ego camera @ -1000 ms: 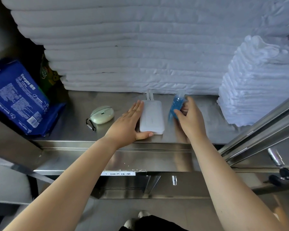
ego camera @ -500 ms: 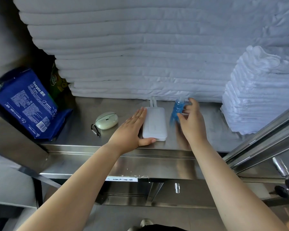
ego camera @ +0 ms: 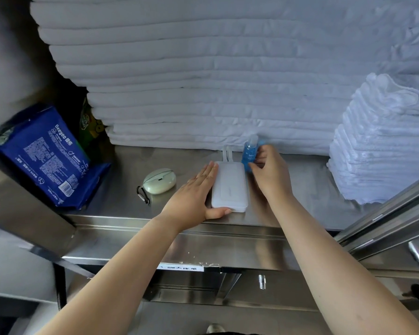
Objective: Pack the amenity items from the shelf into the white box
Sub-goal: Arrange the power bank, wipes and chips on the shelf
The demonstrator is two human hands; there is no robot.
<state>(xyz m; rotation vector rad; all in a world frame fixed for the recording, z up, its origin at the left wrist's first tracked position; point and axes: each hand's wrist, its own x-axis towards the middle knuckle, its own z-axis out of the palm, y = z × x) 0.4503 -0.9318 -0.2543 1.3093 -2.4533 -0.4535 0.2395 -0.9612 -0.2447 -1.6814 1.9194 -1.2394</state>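
White box [ego camera: 229,186] lies flat on the steel shelf [ego camera: 121,189], lid down, near the front edge. Our left hand [ego camera: 196,194] lies along its 9 o'clock side, fingers straight and together, thumb hooked round the near corner; it braces the box, not a real grasp. Small blue bottle [ego camera: 249,154] stands upright at the box's 1 o'clock, just beside its far corner. Our right hand [ego camera: 270,172] is pinched on the bottle, thumb low on its near side, fingers at its 3 o'clock side.

Change over the last second: the bottle was tilted and blurred in the right hand, now it stands straight and sharp, closer to the linen. Left hand hasn't shifted on the box. We read that as the bottle being steadied or re-gripped, not yet on its way in. Box looks closed, so we judge packing hasn't started; lid has to come open first.

At the box's 9 o'clock, well apart: a pale green oval case [ego camera: 159,181] with a black clip [ego camera: 143,195]. Further out at 9 o'clock a blue packet [ego camera: 42,155] leans on the wall. Folded white sheets [ego camera: 203,81] fill 12 o'clock, a towel stack [ego camera: 382,146] at 3 o'clock.

Hard to make out: two white tabs [ego camera: 228,153] poke past the box's far end, can't tell if they're part of it. A blue smear behind the right fingers, possibly a second item. Bottle label unreadable. Green pack behind the blue packet mostly hidden.
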